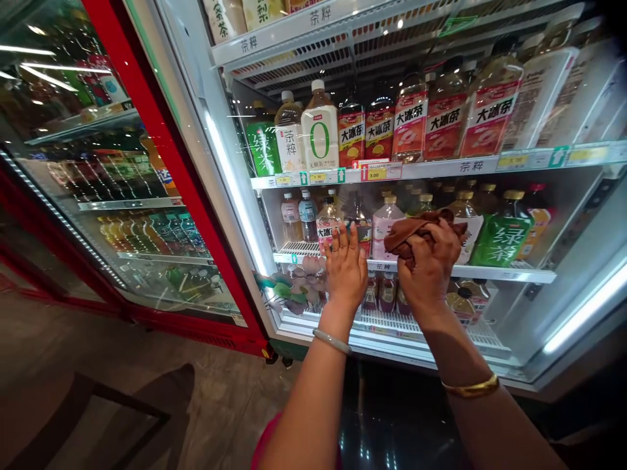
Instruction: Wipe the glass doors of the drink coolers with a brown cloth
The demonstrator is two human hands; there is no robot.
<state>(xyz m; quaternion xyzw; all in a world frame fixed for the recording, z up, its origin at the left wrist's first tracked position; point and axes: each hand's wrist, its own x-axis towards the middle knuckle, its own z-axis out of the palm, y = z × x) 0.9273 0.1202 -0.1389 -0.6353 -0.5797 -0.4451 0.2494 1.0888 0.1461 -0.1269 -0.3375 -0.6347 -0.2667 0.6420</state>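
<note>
Rubbing glass door (289, 290), maybe: right hand (430, 264) squeezing brown cloth (415, 230), left hand (345, 271) open. Next rub would need steady push.

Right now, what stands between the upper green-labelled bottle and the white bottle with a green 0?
In the head view, one white-capped bottle stands between the green bottle and the 0 bottle.

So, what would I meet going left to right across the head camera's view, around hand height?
Red cooler frame, glowing light strip, small blue-labelled bottle, left hand, right hand gripping a brown cloth, green bottle, second light strip.
</note>
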